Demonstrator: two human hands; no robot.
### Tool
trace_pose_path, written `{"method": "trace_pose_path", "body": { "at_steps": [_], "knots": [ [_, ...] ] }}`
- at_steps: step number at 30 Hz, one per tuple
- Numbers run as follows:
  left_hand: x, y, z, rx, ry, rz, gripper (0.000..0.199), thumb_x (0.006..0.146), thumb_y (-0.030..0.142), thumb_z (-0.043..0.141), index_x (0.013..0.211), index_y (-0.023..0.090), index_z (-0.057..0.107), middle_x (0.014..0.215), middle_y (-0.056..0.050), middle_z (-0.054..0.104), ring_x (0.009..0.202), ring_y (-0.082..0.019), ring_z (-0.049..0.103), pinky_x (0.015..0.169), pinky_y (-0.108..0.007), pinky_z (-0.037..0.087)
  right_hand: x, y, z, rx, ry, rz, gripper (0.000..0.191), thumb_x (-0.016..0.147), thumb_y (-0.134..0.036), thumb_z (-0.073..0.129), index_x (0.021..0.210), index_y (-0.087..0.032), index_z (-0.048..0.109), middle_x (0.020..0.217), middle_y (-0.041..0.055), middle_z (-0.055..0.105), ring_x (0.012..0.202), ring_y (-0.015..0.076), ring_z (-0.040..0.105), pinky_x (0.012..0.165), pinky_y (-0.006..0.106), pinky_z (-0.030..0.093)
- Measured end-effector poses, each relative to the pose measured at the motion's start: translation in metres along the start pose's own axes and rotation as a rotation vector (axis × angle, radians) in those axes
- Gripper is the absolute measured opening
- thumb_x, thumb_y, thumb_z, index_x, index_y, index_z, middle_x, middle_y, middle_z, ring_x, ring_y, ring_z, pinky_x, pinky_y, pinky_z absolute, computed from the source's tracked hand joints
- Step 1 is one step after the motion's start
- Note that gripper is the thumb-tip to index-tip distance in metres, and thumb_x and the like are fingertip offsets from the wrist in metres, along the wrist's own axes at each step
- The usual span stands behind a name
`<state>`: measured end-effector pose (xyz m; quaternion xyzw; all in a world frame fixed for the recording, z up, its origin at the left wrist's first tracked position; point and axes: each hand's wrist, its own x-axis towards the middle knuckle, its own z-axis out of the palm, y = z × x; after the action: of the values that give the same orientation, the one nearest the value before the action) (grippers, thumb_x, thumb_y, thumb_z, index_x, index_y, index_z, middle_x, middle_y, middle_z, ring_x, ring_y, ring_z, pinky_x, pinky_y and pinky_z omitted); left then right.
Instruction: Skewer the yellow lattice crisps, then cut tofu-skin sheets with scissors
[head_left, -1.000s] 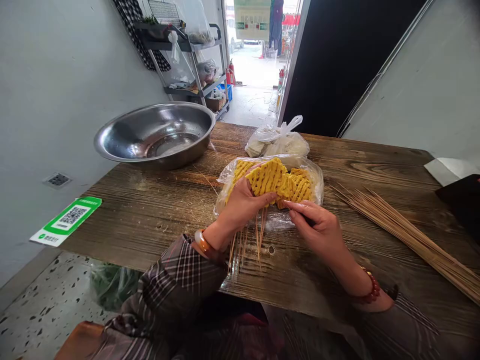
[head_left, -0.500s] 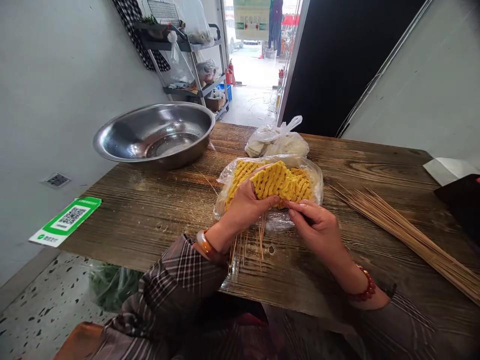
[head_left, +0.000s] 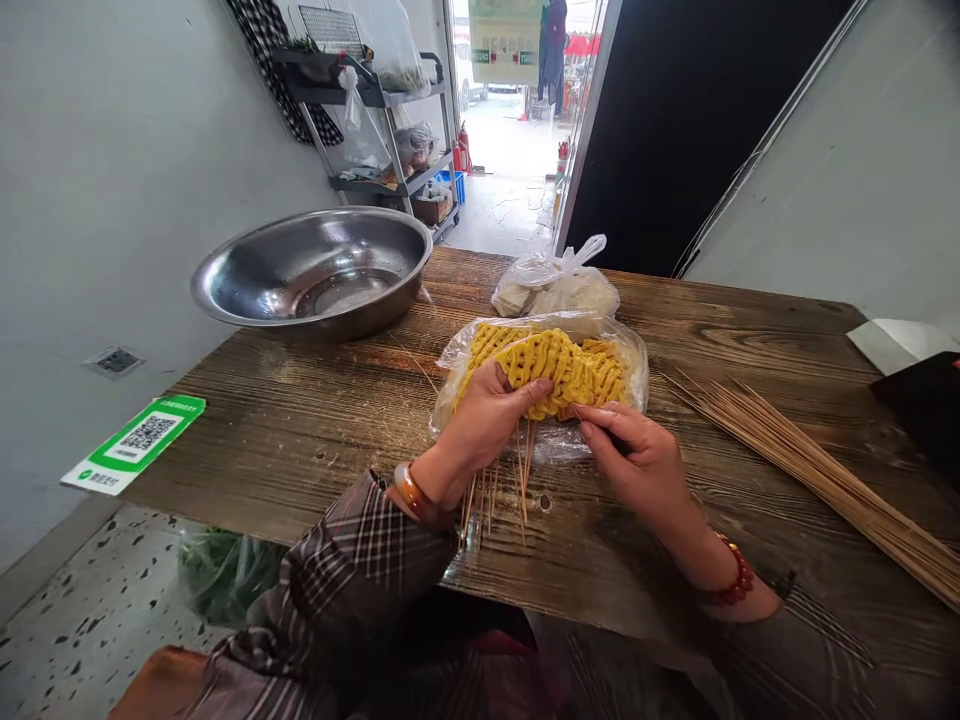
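Note:
My left hand (head_left: 491, 412) grips a yellow, ridged food piece (head_left: 544, 365), its thumb pressed on the front. At that piece's lower right edge, my right hand (head_left: 634, 450) pinches a thin skewer, mostly hidden by the fingers. More yellow pieces (head_left: 607, 372) lie beneath in an open clear plastic bag (head_left: 636, 350). Several thin skewers (head_left: 523, 490) stick out below the left hand toward the table's front edge. To the right lies a large bundle of loose wooden skewers (head_left: 810, 460).
A steel basin (head_left: 315, 270) stands at the back left of the wooden table (head_left: 322, 450). Behind the yellow pieces is a knotted plastic bag (head_left: 559, 285). A green QR card (head_left: 139, 440) lies at the left edge, and a white paper object (head_left: 900, 342) at the right.
The held yellow piece has tilted and bent slightly, and my left thumb has shifted up onto its face. My right hand stays nearly in place, still pinching.

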<state>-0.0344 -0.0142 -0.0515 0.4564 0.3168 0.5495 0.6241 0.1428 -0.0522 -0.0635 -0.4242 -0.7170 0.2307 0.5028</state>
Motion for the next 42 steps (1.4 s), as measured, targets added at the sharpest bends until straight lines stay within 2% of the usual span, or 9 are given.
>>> {"method": "trace_pose_path", "body": {
  "at_steps": [13,17,23,26,32,39,42],
  "knots": [
    [-0.0011,-0.0021,0.0024,-0.041,-0.032,-0.008,0.035,0.073,0.028,0.081,0.105,0.017,0.071,0.102,-0.008,0.074,0.096,-0.023,0.070,0.090,-0.038,0.054,-0.0011,0.0038,0.0013,-0.013,0.009,0.016,0.019,0.089,-0.021,0.062,0.098,-0.025,0.078,0.091,0.0044,0.078,0.084,0.0189,0.072,0.077,0.034,0.059],
    [-0.0015,-0.0028,0.0026,-0.001,-0.023,-0.015,0.035,0.074,0.029,0.080,0.105,0.017,0.071,0.103,-0.008,0.074,0.096,-0.022,0.069,0.091,-0.038,0.054,0.0001,0.0020,0.0019,-0.027,0.026,0.038,0.015,0.088,-0.023,0.062,0.090,-0.024,0.077,0.085,0.0037,0.077,0.078,0.0192,0.071,0.075,0.035,0.058],
    [-0.0026,-0.0050,0.0032,0.054,-0.051,-0.002,0.035,0.074,0.031,0.080,0.105,0.017,0.073,0.102,-0.007,0.075,0.093,-0.020,0.068,0.090,-0.036,0.054,0.0013,0.0018,0.0021,-0.040,0.024,0.051,0.012,0.087,-0.023,0.062,0.082,-0.023,0.072,0.078,0.0020,0.074,0.069,0.0167,0.067,0.066,0.030,0.053],
    [-0.0029,-0.0034,0.0040,0.009,-0.037,-0.026,0.035,0.072,0.030,0.082,0.103,0.017,0.073,0.099,-0.007,0.075,0.091,-0.019,0.069,0.090,-0.036,0.054,0.0012,0.0011,0.0017,-0.038,0.027,0.055,0.011,0.087,-0.023,0.063,0.081,-0.022,0.071,0.074,0.0010,0.072,0.065,0.0154,0.064,0.063,0.029,0.051],
    [-0.0018,-0.0002,0.0057,-0.130,0.007,-0.052,0.034,0.072,0.032,0.082,0.100,0.015,0.072,0.102,-0.008,0.074,0.098,-0.022,0.069,0.094,-0.040,0.053,0.0003,-0.0013,0.0007,-0.017,-0.004,0.064,0.011,0.088,-0.026,0.063,0.082,-0.022,0.072,0.071,0.0010,0.070,0.063,0.0155,0.063,0.064,0.031,0.051],
    [-0.0042,-0.0039,0.0067,-0.115,-0.015,-0.066,0.035,0.072,0.032,0.082,0.102,0.017,0.073,0.102,-0.008,0.075,0.099,-0.022,0.069,0.093,-0.039,0.053,0.0018,0.0006,-0.0003,-0.070,0.018,0.039,0.014,0.087,-0.027,0.063,0.076,-0.022,0.070,0.060,-0.0013,0.063,0.059,0.0151,0.060,0.062,0.030,0.050],
    [-0.0056,-0.0054,0.0068,-0.107,-0.016,-0.066,0.034,0.072,0.031,0.082,0.102,0.017,0.073,0.101,-0.007,0.075,0.095,-0.020,0.069,0.091,-0.036,0.053,0.0014,0.0029,0.0008,-0.055,0.025,0.079,0.015,0.085,-0.028,0.065,0.072,-0.022,0.068,0.057,-0.0022,0.060,0.053,0.0135,0.057,0.055,0.028,0.047]
  ]
}}
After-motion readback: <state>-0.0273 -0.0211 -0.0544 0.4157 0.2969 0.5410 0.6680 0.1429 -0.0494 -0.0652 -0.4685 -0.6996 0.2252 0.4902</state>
